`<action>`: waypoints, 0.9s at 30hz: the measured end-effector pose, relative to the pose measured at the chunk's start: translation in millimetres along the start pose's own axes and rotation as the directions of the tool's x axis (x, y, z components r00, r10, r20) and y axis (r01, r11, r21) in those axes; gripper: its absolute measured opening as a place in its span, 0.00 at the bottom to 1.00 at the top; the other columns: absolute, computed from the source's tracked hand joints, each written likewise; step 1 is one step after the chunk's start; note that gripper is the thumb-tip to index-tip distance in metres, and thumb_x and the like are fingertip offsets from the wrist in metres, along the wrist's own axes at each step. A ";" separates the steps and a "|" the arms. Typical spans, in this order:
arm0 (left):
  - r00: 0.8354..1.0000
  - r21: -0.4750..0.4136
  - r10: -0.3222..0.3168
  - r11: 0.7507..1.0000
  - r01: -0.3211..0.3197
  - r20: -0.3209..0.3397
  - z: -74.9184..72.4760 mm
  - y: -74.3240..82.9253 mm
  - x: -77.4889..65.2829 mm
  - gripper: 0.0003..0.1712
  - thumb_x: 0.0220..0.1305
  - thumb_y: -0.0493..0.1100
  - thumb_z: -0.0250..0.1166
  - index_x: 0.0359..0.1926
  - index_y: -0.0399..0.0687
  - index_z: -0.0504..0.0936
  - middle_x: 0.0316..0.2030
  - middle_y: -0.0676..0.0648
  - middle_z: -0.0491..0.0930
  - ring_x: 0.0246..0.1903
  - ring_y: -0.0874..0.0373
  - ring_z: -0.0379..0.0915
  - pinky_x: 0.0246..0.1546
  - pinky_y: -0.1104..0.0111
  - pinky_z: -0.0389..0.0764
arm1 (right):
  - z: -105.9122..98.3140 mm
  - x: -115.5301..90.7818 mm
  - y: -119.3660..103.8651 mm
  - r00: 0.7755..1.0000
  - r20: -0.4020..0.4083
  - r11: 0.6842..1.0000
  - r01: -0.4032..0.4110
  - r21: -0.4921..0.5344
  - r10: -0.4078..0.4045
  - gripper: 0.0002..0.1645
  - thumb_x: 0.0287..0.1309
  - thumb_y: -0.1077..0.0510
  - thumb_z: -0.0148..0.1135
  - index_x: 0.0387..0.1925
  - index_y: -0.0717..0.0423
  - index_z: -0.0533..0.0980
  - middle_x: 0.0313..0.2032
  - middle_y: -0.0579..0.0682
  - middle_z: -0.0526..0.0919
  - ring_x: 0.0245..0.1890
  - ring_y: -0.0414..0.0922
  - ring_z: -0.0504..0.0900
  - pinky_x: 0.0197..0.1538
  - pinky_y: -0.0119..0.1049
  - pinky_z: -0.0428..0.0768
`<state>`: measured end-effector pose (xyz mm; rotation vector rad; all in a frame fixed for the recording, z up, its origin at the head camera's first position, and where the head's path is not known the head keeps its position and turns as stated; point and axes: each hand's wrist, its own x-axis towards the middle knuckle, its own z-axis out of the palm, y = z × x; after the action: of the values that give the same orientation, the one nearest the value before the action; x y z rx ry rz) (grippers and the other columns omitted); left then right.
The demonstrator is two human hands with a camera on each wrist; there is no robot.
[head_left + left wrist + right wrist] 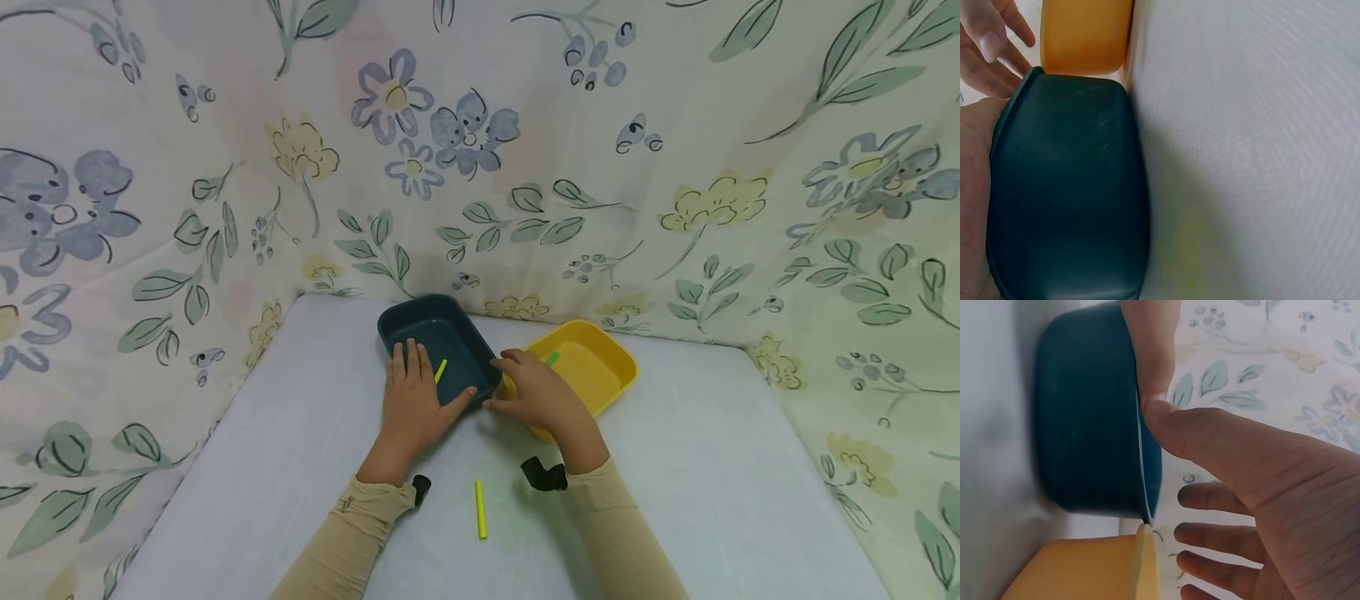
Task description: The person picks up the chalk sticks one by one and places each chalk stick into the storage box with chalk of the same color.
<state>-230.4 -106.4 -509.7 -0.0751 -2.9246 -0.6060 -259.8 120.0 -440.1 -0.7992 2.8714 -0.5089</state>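
A dark teal tray (453, 333) stands at the back of the white table. My left hand (411, 400) lies across its near-left rim, fingers straight over the inside and the thumb resting on the near rim. Inside it, beside that hand, is a short yellow stick (441, 371). My right hand (542, 398) is at the tray's right corner; in the right wrist view its thumb (1210, 434) meets the rim by the left thumb, while the other fingers stay loose and apart from it. Behind this hand sits a yellow tray (592, 375) holding a green stick (552, 358).
Another yellow stick (481, 508) lies on the table between my forearms. A floral cloth (480, 167) hangs behind and at both sides of the table (720, 467). Small black pieces (543, 473) stick out at the wrists. The two trays stand close together.
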 end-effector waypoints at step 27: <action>0.999 0.032 0.013 0.999 -0.012 -0.041 -0.2 3.3 -2.7 0.70 0.66 0.83 0.54 0.83 0.30 0.49 0.83 0.28 0.43 0.84 0.30 0.36 0.82 0.38 0.49 | 34.3 -76.4 -5.6 0.980 0.163 0.980 0.089 0.175 -0.119 0.46 0.58 0.30 0.75 0.72 0.44 0.76 0.75 0.50 0.73 0.74 0.49 0.73 0.73 0.54 0.75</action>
<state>-227.5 -103.5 -508.7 -0.0761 -2.8903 -0.5521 -185.0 145.5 -468.5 -0.9199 2.5995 -0.6488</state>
